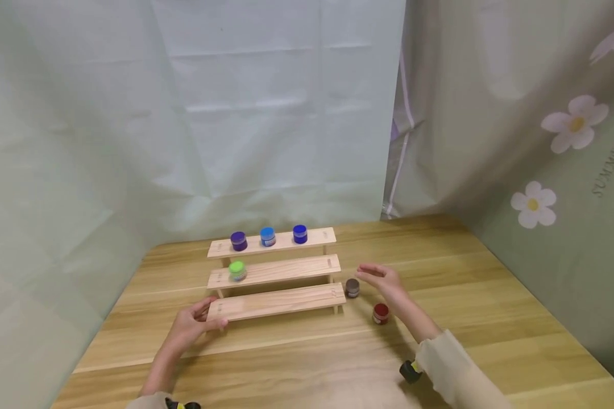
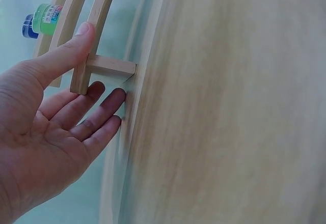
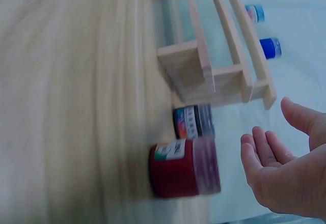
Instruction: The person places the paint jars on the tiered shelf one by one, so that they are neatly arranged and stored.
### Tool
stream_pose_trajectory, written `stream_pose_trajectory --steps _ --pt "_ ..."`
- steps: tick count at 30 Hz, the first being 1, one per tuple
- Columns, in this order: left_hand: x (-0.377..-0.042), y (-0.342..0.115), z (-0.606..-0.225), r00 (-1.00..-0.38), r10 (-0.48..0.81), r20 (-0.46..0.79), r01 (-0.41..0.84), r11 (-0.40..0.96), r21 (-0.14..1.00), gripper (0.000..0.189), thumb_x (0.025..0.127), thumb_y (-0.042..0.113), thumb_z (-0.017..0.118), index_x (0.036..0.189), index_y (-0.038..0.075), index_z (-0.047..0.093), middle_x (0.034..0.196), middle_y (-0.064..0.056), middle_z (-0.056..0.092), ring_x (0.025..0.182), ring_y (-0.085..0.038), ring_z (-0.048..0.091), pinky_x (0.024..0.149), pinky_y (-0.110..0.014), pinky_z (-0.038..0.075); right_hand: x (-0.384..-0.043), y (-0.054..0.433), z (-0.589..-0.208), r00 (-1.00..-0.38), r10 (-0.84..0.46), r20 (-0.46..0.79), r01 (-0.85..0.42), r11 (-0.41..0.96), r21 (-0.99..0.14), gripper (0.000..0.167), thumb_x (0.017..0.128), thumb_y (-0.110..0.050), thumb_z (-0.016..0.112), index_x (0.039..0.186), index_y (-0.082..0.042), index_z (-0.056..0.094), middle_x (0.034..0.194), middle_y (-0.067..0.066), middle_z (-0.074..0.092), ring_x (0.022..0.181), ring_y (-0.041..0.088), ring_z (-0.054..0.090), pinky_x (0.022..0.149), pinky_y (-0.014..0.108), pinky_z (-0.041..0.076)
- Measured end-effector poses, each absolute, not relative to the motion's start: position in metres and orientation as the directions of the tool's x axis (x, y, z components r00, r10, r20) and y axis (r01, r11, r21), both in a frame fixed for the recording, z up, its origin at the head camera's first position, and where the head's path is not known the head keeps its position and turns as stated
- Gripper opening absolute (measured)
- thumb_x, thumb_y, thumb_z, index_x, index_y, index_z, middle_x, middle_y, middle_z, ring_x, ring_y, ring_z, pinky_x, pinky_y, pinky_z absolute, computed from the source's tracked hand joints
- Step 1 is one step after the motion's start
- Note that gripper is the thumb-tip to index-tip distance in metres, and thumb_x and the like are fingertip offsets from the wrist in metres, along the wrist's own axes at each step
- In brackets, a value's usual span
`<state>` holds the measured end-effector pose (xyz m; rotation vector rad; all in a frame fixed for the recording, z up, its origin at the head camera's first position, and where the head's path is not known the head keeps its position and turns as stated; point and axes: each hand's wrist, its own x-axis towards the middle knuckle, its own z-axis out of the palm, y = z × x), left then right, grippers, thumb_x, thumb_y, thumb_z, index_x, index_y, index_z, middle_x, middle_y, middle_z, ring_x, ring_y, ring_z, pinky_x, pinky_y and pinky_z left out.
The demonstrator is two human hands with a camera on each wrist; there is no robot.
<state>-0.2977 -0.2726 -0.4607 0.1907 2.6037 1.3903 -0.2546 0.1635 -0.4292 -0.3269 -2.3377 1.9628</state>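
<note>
A three-tier wooden stand [image 1: 278, 302] stands on the table. My left hand [image 1: 186, 328] holds the left end of its lowest board, thumb [image 2: 81, 36] along the front edge and fingers around the back. On the top board are a purple paint jar [image 1: 239, 241], a light blue paint jar [image 1: 268, 237] and a dark blue paint jar [image 1: 300, 234]. A green paint jar [image 1: 237, 271] sits at the left of the middle board. My right hand [image 1: 384, 282] hovers, holding nothing, beside a dark paint jar [image 1: 352, 288]. Nearer my right forearm stands a red paint jar [image 3: 175, 170].
The wooden table [image 1: 307, 363] extends around the stand on all sides. Pale cloth [image 1: 286, 142] hangs behind it, and a flowered curtain [image 1: 558, 187] borders the right side. Both jars on the table stand to the right of the stand.
</note>
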Motion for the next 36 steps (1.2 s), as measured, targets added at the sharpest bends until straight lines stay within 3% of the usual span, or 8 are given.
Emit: stream_pose_trajectory --steps 14,19,25,31,36 --pt "-0.299 -0.274 -0.458 -0.970 0.209 -0.120 0.019 0.566 0.824 0.082 0.085 0.030 0.076 0.148 -0.003 0.036 0.151 -0.026 0.037 0.129 -0.042 0.051 0.100 -0.041 0.048 -0.224 0.188 -0.444 -0.969 0.207 -0.134 0.175 0.195 -0.965 0.048 0.092 -0.017 0.065 0.135 0.001 0.053 0.136 0.018 0.059 0.126 0.032 0.057 0.111 0.046 0.039" --pt "-0.299 -0.275 -0.459 -0.971 0.212 -0.114 0.027 0.564 0.825 0.082 0.085 0.029 0.077 0.148 -0.004 0.035 0.150 -0.027 0.037 0.129 -0.042 0.051 0.096 -0.032 0.050 -0.218 0.193 -0.451 -0.968 0.207 -0.141 0.181 0.189 -0.965 0.048 0.091 -0.014 0.066 0.135 0.002 0.053 0.135 0.019 0.060 0.126 0.032 0.057 0.110 0.044 0.040" --pt "-0.298 -0.275 -0.461 -0.971 0.219 -0.099 0.036 0.540 0.841 0.081 0.085 0.026 0.077 0.147 -0.006 0.036 0.148 -0.027 0.040 0.128 -0.041 0.054 0.082 -0.012 0.046 -0.214 0.196 -0.455 -0.979 0.160 -0.129 0.162 0.209 -0.964 0.050 0.091 -0.014 0.066 0.135 0.006 0.051 0.136 0.022 0.058 0.122 0.032 0.060 0.110 0.046 0.040" --pt "-0.298 -0.275 -0.461 -0.971 0.221 -0.087 0.045 0.529 0.848 0.080 0.084 0.025 0.077 0.146 -0.005 0.037 0.147 -0.027 0.041 0.127 -0.039 0.055 0.079 -0.010 0.045 -0.211 0.200 -0.462 -0.986 0.107 -0.130 0.150 0.202 -0.968 0.054 0.089 -0.012 0.068 0.135 0.008 0.050 0.137 0.024 0.056 0.123 0.033 0.059 0.110 0.045 0.040" --pt "-0.298 -0.273 -0.460 -0.973 0.216 -0.086 0.041 0.526 0.850 0.080 0.084 0.025 0.078 0.146 -0.005 0.038 0.147 -0.027 0.042 0.128 -0.040 0.054 0.079 -0.010 0.044 -0.210 0.205 -0.467 -0.989 0.012 -0.149 0.148 0.190 -0.970 0.060 0.088 -0.011 0.069 0.139 0.009 0.045 0.141 0.026 0.052 0.130 0.036 0.053 0.115 0.051 0.031"
